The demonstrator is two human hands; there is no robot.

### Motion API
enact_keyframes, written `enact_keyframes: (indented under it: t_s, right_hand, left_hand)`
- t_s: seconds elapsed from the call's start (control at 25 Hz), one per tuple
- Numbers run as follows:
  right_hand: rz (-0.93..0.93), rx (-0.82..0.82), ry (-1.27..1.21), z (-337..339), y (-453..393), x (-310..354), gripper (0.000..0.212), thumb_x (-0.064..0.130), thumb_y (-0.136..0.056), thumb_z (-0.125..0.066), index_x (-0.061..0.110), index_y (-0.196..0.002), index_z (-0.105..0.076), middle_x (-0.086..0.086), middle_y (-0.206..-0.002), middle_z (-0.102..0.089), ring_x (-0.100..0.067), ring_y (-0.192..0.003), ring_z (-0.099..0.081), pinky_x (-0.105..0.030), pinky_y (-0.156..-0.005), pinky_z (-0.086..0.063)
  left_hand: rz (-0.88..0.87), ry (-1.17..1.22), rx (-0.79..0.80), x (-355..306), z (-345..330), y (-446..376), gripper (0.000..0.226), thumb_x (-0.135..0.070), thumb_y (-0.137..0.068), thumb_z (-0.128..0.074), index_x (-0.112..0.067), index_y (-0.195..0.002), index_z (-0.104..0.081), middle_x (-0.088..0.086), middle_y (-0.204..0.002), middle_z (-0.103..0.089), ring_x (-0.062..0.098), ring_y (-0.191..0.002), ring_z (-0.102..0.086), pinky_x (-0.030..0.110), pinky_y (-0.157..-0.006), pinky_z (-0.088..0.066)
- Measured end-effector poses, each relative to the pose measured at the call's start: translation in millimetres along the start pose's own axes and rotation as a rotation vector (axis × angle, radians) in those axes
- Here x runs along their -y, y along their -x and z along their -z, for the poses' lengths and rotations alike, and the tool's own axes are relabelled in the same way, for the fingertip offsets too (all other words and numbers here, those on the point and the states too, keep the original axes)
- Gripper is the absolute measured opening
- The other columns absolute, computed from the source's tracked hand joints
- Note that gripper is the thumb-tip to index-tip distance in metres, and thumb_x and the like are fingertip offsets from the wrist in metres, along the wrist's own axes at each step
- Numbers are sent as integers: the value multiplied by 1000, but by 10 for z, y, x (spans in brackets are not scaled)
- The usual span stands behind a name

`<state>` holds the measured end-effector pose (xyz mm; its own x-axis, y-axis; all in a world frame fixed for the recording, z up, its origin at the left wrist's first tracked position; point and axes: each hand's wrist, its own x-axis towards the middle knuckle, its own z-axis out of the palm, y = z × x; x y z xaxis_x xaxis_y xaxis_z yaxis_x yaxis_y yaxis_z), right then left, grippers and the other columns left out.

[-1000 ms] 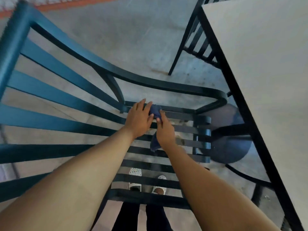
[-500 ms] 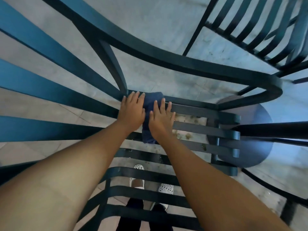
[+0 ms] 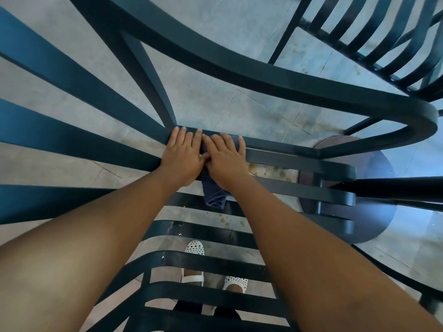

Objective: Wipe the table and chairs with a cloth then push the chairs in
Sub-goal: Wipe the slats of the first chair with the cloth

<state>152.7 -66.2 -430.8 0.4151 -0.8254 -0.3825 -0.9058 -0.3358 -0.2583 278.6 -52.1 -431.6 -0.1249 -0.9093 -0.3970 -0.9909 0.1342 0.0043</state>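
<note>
I look straight down onto a dark slatted metal chair [image 3: 297,161] with a curved armrest. A dark blue cloth [image 3: 214,196] lies across the seat's far slats, its loose end hanging toward me. My right hand [image 3: 226,160] presses flat on the cloth with straight fingers. My left hand [image 3: 183,156] lies flat beside it on the far slat, its inner edge touching the cloth and my right hand. The table top is out of view.
A second slatted chair [image 3: 374,41] stands at the upper right. A round dark table base [image 3: 366,204] sits on the stained tile floor to the right of the seat. My feet in white dotted shoes [image 3: 194,264] show through the slats below.
My head has dropped closer to the seat and the table top has left the view. Both hands came together, flattened on the cloth and slid it toward the far left corner.
</note>
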Motion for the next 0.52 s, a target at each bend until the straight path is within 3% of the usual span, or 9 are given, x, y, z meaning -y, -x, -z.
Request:
enact_keyframes:
  t_s: [0.12, 0.24, 0.4, 0.52]
  right_hand:
    - [-60, -79, -1, -37, 44, -64, 49, 29, -98, -34, 28, -146, -26, 0, -151, -26, -26, -144, -4, -53, -112, 6]
    - [-96, -147, -31, -69, 88, -107, 48, 27, -98, -35, 28, -145, -28, -2, -149, -30, -25, -143, -10, -50, -113, 4]
    - [-140, -120, -27, -79, 95, -137, 55, 28, -99, -33, 30, -150, -11, -1, -150, -27, -22, -143, -7, -48, -112, 12]
    - [-103, -156, -46, -101, 113, -193, 50, 26, -97, -36, 30, -146, -24, 0, -145, -34, -22, -140, -14, -47, -112, 7]
  left_hand:
    - [-29, -1, -27, 16, -70, -53, 70, -56, -94, -10, -12, -149, -12, 17, -138, -40, 32, -131, -31, 43, -114, -2]
    - [-56, 34, -105, 20, -116, -99, 86, -66, -84, 3, -13, -139, -38, 19, -117, -51, 36, -109, -46, 47, -107, -17]
    - [-140, 72, -141, -3, -168, -142, 95, -68, -84, 12, -7, -117, -53, 16, -100, -55, 34, -92, -51, 44, -91, -29]
    - [-104, 79, -103, -48, -161, -171, 92, -72, -81, 8, -9, -113, -51, 14, -101, -53, 32, -95, -48, 41, -92, -25]
